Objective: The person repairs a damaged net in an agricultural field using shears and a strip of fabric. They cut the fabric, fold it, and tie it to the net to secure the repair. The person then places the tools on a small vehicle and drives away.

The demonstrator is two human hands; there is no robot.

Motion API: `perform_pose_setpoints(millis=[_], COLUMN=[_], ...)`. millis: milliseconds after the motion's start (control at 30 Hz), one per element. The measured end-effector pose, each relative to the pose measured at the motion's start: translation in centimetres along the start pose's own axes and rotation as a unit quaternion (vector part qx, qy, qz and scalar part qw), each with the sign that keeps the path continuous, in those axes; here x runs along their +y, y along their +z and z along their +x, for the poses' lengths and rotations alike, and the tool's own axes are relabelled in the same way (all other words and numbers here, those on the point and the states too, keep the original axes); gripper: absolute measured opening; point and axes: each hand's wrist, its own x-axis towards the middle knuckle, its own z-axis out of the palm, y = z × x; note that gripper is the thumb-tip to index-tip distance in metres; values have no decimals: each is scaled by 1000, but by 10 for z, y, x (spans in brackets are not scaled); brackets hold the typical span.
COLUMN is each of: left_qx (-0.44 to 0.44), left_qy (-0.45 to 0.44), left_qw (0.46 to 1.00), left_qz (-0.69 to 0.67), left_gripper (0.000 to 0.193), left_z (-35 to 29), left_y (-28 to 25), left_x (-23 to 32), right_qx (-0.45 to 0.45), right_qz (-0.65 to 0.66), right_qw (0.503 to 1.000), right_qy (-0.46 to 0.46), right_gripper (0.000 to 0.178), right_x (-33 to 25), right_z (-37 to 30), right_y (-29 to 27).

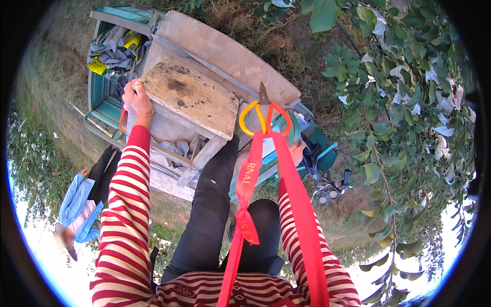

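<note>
The left hand (137,101) grips the left end of a wooden stool (202,94) by the teal cart's (100,96) near edge, seemingly steadying it; shifting it calls for both hands. Red ribbon (303,220) hides the right grip: cannot tell.

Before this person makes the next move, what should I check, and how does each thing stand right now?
1. Left hand gripping the wooden stool: ok, it holds the near-left corner.
2. Scissors tethered: ok, they hang from the red ribbon.
3. Scissor blades together: ok, they look closed.
4. Ribbon clear of the right arm: not ok, in this view it crosses it.
5. Right hand secure: cannot tell, mostly hidden.
6. Person in blue away from the stool: ok.
</note>
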Motion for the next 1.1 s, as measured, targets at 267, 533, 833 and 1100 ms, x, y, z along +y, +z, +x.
perform_pose_setpoints(millis=[267,533,833,1100], left_qx=[-50,-119,-189,-226], left_qy=[-7,-54,-102,-74], left_qw=[998,973,949,954], left_qz=[-44,-190,-233,-183], left_gripper=[30,61,69,66], left_z=[0,16,22,32], left_y=[-6,-13,-4,-8], left_x=[1,-11,-13,-25], right_qx=[-2,-26,-41,-8], right_qz=[-4,-12,-1,42], right_qw=[1000,1000,999,998], right_qy=[11,11,18,-38], right_gripper=[26,30,32,35], right_x=[-4,-12,-15,0], right_z=[3,2,3,5], right_y=[-8,-6,-17,-1])
